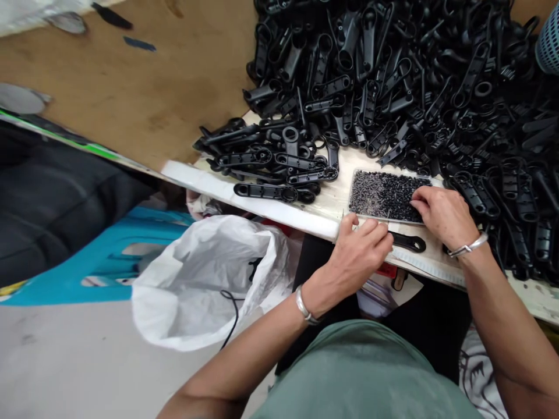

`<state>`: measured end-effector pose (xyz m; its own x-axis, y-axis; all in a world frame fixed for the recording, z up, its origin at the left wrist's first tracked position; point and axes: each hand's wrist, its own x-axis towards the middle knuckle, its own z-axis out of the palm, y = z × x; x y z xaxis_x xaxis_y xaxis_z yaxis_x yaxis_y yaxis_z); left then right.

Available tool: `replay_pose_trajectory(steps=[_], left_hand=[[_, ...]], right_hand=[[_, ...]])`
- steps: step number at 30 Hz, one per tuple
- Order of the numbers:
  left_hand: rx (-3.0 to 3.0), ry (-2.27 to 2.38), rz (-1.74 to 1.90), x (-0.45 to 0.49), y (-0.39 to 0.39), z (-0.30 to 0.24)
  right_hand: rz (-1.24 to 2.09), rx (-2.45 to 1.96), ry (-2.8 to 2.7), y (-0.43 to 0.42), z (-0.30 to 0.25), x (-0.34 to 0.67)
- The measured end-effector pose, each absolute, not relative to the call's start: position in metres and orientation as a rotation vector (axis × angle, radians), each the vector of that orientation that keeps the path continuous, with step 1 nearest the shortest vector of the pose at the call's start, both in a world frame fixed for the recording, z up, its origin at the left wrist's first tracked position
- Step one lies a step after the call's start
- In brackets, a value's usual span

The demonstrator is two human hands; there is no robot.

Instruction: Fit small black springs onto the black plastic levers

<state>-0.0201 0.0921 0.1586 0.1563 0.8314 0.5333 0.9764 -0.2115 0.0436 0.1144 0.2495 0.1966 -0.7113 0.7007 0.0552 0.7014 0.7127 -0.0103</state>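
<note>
My left hand [360, 247] is closed over one end of a black plastic arm [409, 241] at the table's front edge. The arm's ringed end sticks out to the right of my fingers; the rest is hidden under them. My right hand [448, 215] reaches over the right end of a shallow clear tray [406, 222], thumb and fingertips pinched together at the small black pieces [395, 195]. What lies between those fingertips is too small to make out. Smaller greyish pieces [364, 189] fill the tray's left part.
A large heap of black plastic arms [367, 64] covers the back and right of the table. A smaller pile [266, 160] lies left of the tray. Below the front edge, a white sack [174, 291] stands open. A blue mesh basket [549, 43] sits at the far right.
</note>
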Motion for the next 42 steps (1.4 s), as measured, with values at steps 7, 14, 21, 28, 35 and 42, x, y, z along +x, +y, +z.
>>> replay_pose_trajectory(steps=[7, 14, 21, 28, 35, 42], left_hand=[[-2.055, -2.105, -0.541, -0.065, 0.142, 0.174], [-2.188, -2.055, -0.572, -0.077, 0.173, 0.168], [-2.159, -2.268, -0.588, -0.08, 0.168, 0.182], [-2.049, -2.371, -1.462, -0.079, 0.158, 0.185], [-1.405, -2.009, -3.4, -0.051, 0.127, 0.19], [-0.945, -1.724, -3.987, -0.027, 0.116, 0.182]], right_hand=[[0.392, -1.101, -2.486, 0.25, 0.199, 0.135], [0.715, -1.148, -2.284, 0.239, 0.195, 0.149], [1.466, -1.124, -1.785, 0.223, 0.196, 0.14], [1.542, -1.05, -1.629, 0.212, 0.195, 0.133], [1.629, -0.948, -1.45, 0.189, 0.204, 0.118], [1.704, -0.838, -1.403, 0.167, 0.205, 0.122]])
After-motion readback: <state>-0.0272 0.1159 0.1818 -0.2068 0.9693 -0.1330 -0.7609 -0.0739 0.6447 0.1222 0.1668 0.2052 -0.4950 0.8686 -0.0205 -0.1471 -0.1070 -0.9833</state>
